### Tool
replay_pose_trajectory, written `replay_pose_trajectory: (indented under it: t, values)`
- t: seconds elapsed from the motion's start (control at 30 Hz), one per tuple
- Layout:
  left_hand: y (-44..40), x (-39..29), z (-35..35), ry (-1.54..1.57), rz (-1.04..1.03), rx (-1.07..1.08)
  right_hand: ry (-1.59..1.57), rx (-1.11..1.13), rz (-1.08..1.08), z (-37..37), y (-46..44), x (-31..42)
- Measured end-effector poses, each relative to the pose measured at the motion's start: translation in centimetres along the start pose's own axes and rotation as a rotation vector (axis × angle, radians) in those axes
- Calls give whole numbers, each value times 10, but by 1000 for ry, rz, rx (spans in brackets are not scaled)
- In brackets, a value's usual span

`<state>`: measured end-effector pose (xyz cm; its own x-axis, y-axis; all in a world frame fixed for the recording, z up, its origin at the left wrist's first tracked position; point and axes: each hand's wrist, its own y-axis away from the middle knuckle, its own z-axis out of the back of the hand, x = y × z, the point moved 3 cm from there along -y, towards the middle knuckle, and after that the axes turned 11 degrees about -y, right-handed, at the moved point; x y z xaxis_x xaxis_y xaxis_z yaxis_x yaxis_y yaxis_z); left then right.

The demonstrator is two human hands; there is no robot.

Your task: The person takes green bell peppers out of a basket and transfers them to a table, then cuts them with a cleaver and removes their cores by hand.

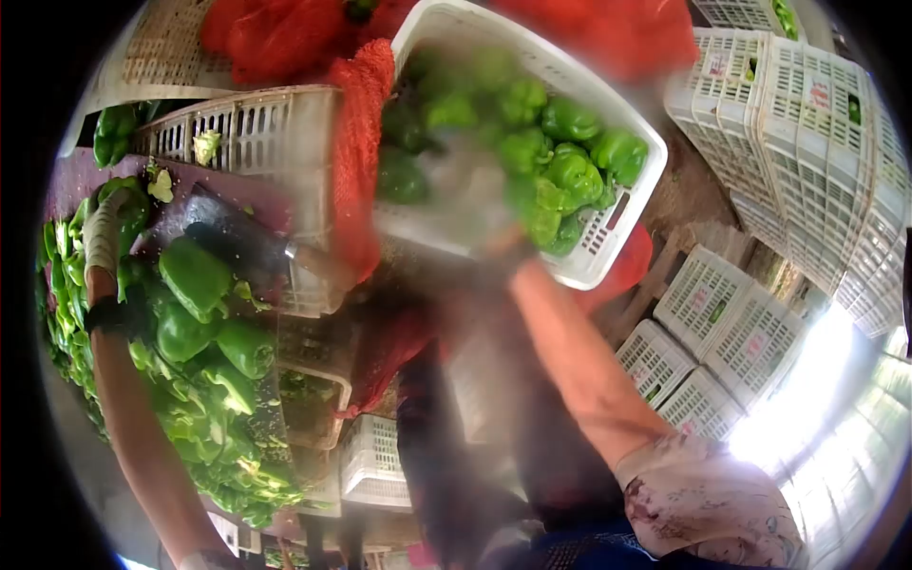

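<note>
My right hand reaches into the white crate at 12 o'clock, among whole green peppers. It is too blurred for me to tell whether my fingers are open or closed on one. Reaching like this, I'd do best to cup a pepper by its firm shoulders and lift it straight out, since a fingertip dug in could split the wall.

Towards 9 o'clock, my gloved left hand lies against a green pepper. The fingers lie along its skin, but I cannot tell whether they grip it. A broad, light palm would steady that slick, rounded shape better than a pinch. The knife lies between 9 and 10 o'clock, its dark, wet-looking blade flecked with bits and its handle pointing to my middle, so I judge it wise to keep my left wrist clear of the edge.

Below it, big glossy peppers bulge in blunt lobes. At 8 o'clock the cut pieces make a loose heap, pale inside and shiny outside. The red mesh sack at 11 o'clock looks coarse and limp beside the crate's smooth, rigid rim; the stacked crates at 2 o'clock are slotted plastic.
</note>
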<state>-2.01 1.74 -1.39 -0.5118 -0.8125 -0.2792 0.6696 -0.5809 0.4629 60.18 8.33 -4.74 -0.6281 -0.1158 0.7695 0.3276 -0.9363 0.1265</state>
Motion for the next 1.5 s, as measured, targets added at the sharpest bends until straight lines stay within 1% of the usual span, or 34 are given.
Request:
replay_pose_trajectory:
  t: [0.03, 0.1, 0.13, 0.2, 0.3, 0.33, 0.37, 0.4, 0.43, 0.47, 0.5, 0.57, 0.6, 0.63, 0.67, 0.73, 0.8, 0.87, 0.93, 0.97, 1.0, 1.03, 1.07, 1.1, 1.13, 1.17, 1.23, 1.27, 1.3, 1.33, 1.37, 1.43, 1.47, 1.5]
  values:
    - [16, -7, 2, 66, -17, -29, 139, 84, -49, 0, -15, -44]
    - [54, -25, 11, 191, -57, -51, 322, 135, -179, 15, -43, -66]
    - [73, -22, 23, 67, -67, -183, 334, 188, -191, 16, -58, -74]
    - [75, 34, 58, 153, -21, -163, 357, 295, -235, 13, -69, -88]
    - [120, 98, 126, 178, 14, -201, 208, 189, 188, -16, -52, -79]
    - [133, 121, 152, 181, 20, -218, 258, 389, 66, -28, -50, -55]
    - [153, 131, 157, 148, 72, -192, 307, 588, -56, -42, -50, -34]
    - [176, 134, 169, -491, -18, -397, 301, 719, 35, -64, -44, -34]
    - [209, 106, 161, -545, 155, -520, 354, 470, 125, -98, -27, -46]
    - [250, 40, 128, -350, 125, -551, 405, 218, 212, -123, -14, -54]
    - [291, -26, 95, -154, 89, -582, 402, 277, 208, -129, -17, -54]
    - [319, -19, 57, -417, -341, -432, 401, 406, 192, -126, -18, -47]
    - [349, -76, 10, -212, -437, -283, 333, 413, 148, -122, -16, -52]
    - [372, -123, -30, 208, -73, -209, 268, 413, 115, -115, -19, -56]
    - [386, -142, -68, 38, -372, -115, 233, 433, 113, -104, -21, -52]
    - [401, -177, -133, 261, -347, 80, 164, 474, 107, -80, -27, -43]
    - [406, -205, -194, 462, -267, 224, -48, 489, 20, -71, -29, -53]
    - [392, -218, -252, 671, -70, 212, -269, 502, -113, -68, -29, -70]
    - [351, -210, -310, 455, -123, 34, -516, 460, -253, -54, -24, -82]
    - [345, -223, -316, 693, 5, 192, -625, 406, -268, -43, -18, -78]
    - [338, -241, -314, 932, 139, 342, -595, 381, -249, -28, -14, -68]
    - [331, -251, -316, 959, 262, 440, -568, 356, -232, -11, -8, -53]
    - [330, -258, -318, 1009, 262, 465, -551, 329, -223, 7, 1, -34]
    - [325, -253, -330, 1010, 188, 425, -477, 396, -92, 37, 4, -12]
    - [319, -257, -330, 1019, 106, 373, -383, 461, -49, 44, -1, -12]
    - [317, -257, -332, 1064, 101, 412, -288, 524, -3, 48, -7, -13]
    - [328, -247, -328, 1142, 109, 500, -278, 504, -108, 45, -26, -30]
    - [334, -245, -319, 1136, 106, 536, -83, 300, 308, 37, -46, -56]
    - [342, -248, -309, 1134, 99, 568, 43, 345, 203, 57, -71, -33]
    - [352, -248, -300, 1132, 95, 601, 395, 122, 683, 42, -96, -48]
    - [363, -244, -291, 1205, 70, 585, 616, 373, 606, 43, -115, -28]
    - [392, -245, -267, 1264, 109, 586, 618, 612, 468, 7, -149, -51]
    - [406, -239, -256, 1294, 133, 587, 581, 713, 354, -12, -161, -63]
    - [415, -222, -252, 1195, 82, 563, 613, 791, 315, -28, -169, -71]
